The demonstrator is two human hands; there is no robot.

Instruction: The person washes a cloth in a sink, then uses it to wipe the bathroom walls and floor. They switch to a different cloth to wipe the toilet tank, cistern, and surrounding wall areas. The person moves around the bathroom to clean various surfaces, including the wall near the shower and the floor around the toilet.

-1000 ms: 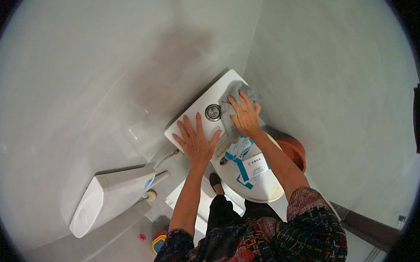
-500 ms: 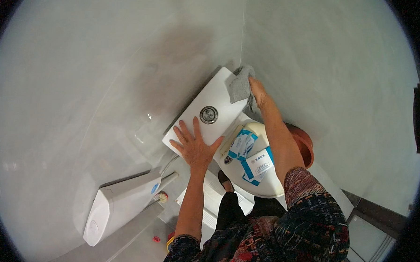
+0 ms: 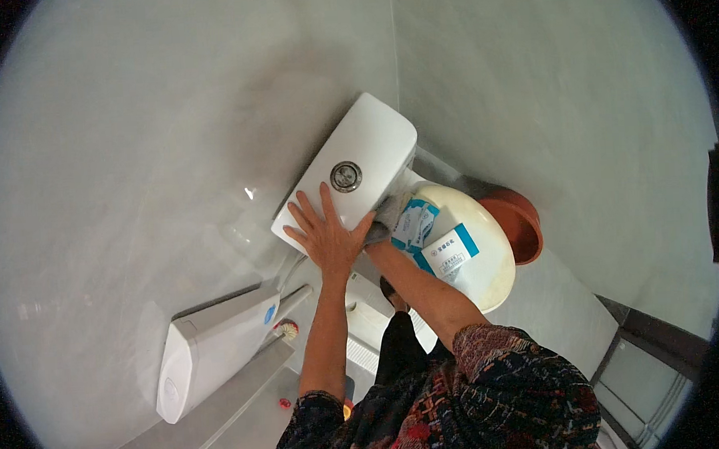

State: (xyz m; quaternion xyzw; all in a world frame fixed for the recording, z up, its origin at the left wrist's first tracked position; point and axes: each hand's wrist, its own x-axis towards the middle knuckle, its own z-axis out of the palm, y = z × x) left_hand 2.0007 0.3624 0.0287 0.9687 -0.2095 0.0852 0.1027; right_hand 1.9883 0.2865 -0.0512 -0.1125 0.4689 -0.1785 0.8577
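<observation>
My left hand (image 3: 332, 243) lies flat, fingers spread, on the white lid of the toilet tank (image 3: 375, 131), just below its round chrome flush button (image 3: 346, 176). Low against the tank's front face is my right hand (image 3: 383, 257), with a grey cloth (image 3: 389, 213) bunched in it. The left hand and tank edge hide part of that cloth, and the right fingers are mostly out of sight. Beside it, on the closed cream toilet lid (image 3: 497, 262), rest a blue-and-white box (image 3: 450, 250) and a crumpled blue-and-white packet (image 3: 415, 224).
A reddish-brown bucket (image 3: 527, 232) stands right of the toilet, by the wall. At left, a white cistern (image 3: 213, 355) hangs on the wall, with a brush head (image 3: 286, 330) near its pipe. Below the tank is a white squat pan (image 3: 366, 312). A small red object (image 3: 285, 403) lies on the floor.
My right hand has brought the grey cloth from the tank's far right end down to its front face, near my left hand. The left hand stays spread on the lid. The view has shifted slightly.
</observation>
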